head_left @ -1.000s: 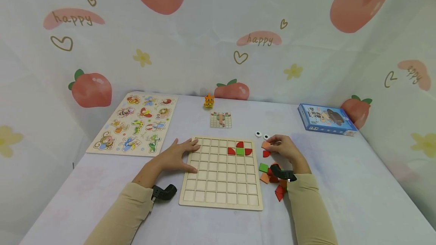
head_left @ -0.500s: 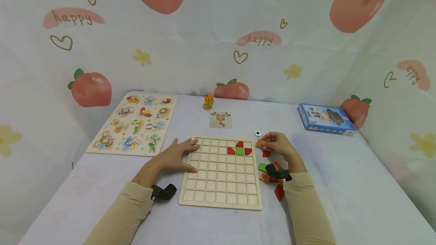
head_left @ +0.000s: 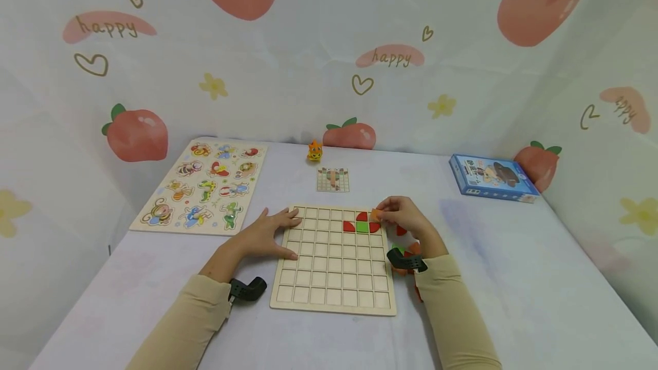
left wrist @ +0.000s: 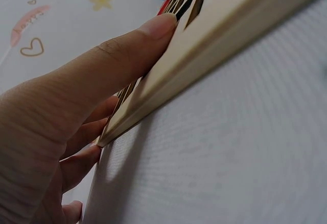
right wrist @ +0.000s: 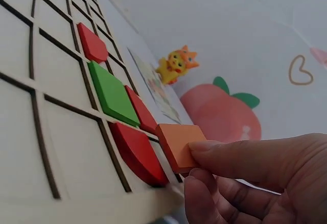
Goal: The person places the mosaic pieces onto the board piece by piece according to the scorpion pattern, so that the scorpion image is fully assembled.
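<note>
A wooden grid board [head_left: 326, 270] lies in the middle of the table. A green square tile [head_left: 362, 226] sits in its upper right part, with red rounded tiles [head_left: 362, 216] in cells around it. My left hand [head_left: 261, 237] rests on the board's left edge, fingers spread and fairly straight; in the left wrist view the thumb [left wrist: 127, 45] lies on the top face. With thumb and fingers, my right hand [head_left: 408, 218] pinches an orange square tile [right wrist: 181, 143]. It is tilted over the top right corner cell, beside the red tiles.
Loose tiles [head_left: 413, 249] lie right of the board, partly under the right wrist. Behind it are a small pattern card [head_left: 333, 180] and an orange toy figure [head_left: 315, 151]. An insect puzzle board [head_left: 203, 187] lies left; a blue box [head_left: 493, 178] lies back right.
My right hand has moved left with the orange square tile, from the loose pieces to the board's top right corner. It now covers the eye discs. The left hand has stayed put.
</note>
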